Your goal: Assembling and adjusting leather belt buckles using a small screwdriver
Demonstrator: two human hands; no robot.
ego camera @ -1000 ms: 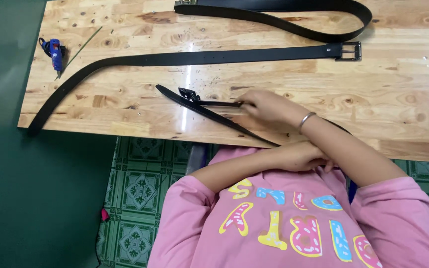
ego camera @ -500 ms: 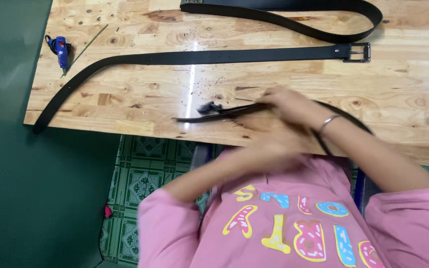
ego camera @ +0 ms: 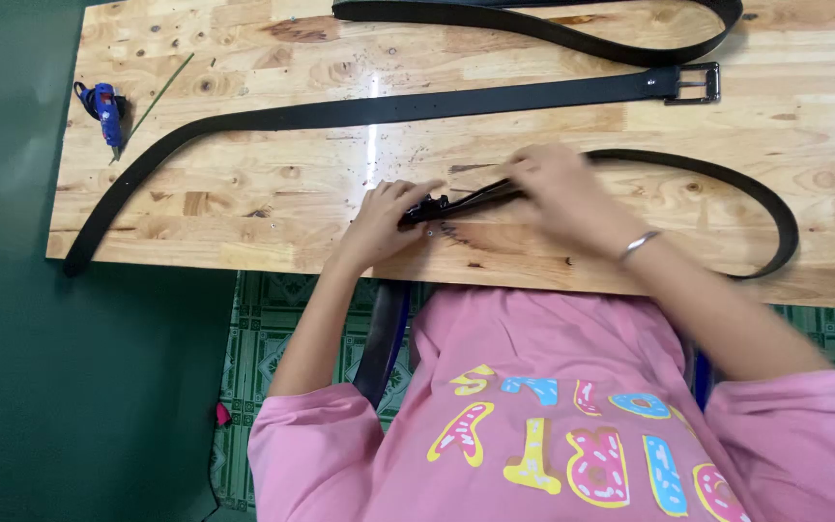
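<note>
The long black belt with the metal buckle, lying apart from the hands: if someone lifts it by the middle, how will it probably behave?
The long black belt would probably droop, since it already curves across the wooden table. Its metal buckle end would likely hang lower and swing. The strap looks smooth, maybe slightly slippery.

Pale knotty wooden tabletop (ego camera: 244, 193) over green patterned floor tiles (ego camera: 273, 319), dark green wall (ego camera: 2, 290) alongside.

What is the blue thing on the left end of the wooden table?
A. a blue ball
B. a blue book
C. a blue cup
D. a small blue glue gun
D: the small blue glue gun lies near the left end of the wooden table, beside the long black belt, well away from both hands, which hold another black belt.
</note>
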